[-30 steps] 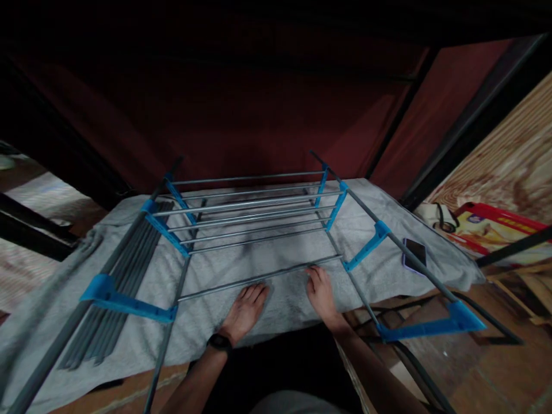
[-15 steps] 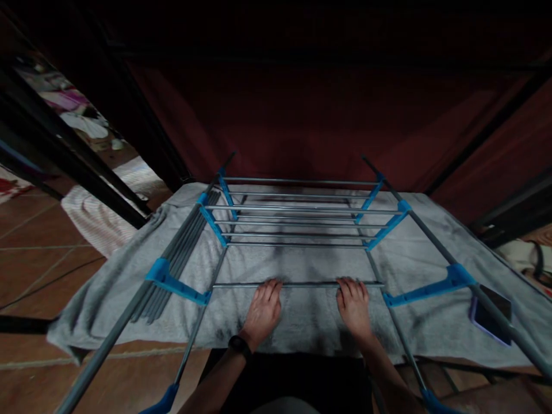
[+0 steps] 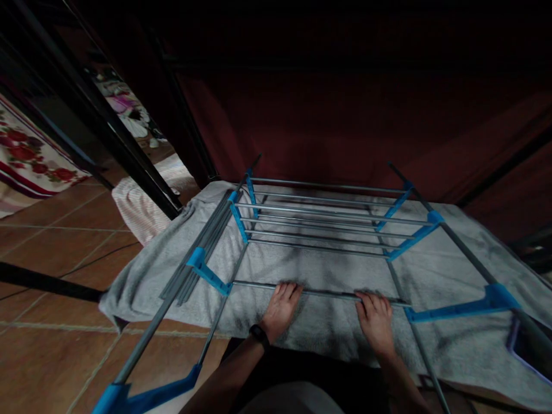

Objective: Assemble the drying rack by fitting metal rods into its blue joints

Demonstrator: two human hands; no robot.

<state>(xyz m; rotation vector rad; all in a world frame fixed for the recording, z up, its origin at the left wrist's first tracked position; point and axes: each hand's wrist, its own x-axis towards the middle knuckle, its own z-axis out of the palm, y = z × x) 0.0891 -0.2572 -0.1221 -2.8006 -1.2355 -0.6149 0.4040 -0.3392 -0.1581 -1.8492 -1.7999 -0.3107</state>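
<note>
A rack of grey metal tubes with blue plastic brackets (image 3: 209, 275) stands over a grey blanket in front of me; it looks like a clothes drying rack. My left hand (image 3: 282, 307), with a black band on the wrist, has its fingers curled over the near cross rod (image 3: 325, 293). Farther right on that same rod, my right hand (image 3: 376, 319) is closed in a like way. Beyond my hands, several cross rods (image 3: 319, 232) run between the brackets. A bundle of loose grey rods (image 3: 202, 253) lies along the rack's left side.
The grey blanket (image 3: 146, 282) covers a low surface. A phone or tablet (image 3: 528, 345) lies at the right, partly behind a tube. Dark posts (image 3: 125, 132) and a floral cloth (image 3: 32, 152) are at left, a dark red panel (image 3: 323, 132) behind. A cable (image 3: 99, 261) crosses the tiled floor.
My view has swung left, so the rack and hands sit farther right in the picture and the floral cloth shows at left. Both hands stay on the same rod.
</note>
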